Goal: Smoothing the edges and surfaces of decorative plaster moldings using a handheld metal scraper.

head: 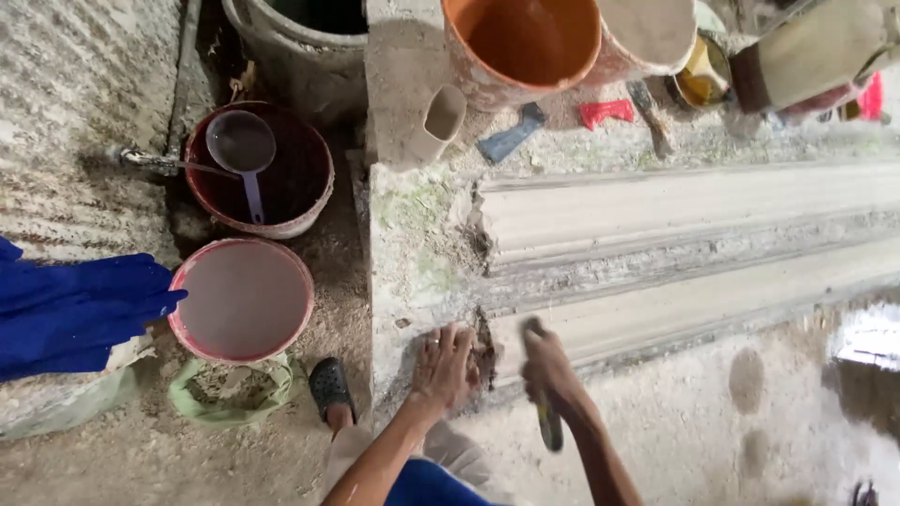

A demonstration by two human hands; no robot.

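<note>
So down close to us, our left hand [443, 367] lies flat with fingers spread, holding nothing, on the near edge of the concrete slab [412, 234], while our right hand [548, 368] is clamped round a dark-handled tool [547, 412], working the end of the long grey moulding [694, 253]. Further left sits a pink bucket [242, 300], then a dark red bucket [260, 169] with a ladle [244, 150], and an orange bucket [520, 47] at the back.

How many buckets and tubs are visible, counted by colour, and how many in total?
Orange bucket: 1
Pale cream bucket: 1
Grey tub: 1
Dark red tub with ladle: 1
Pink-rimmed tub of cloudy water: 1
Total: 5
</note>
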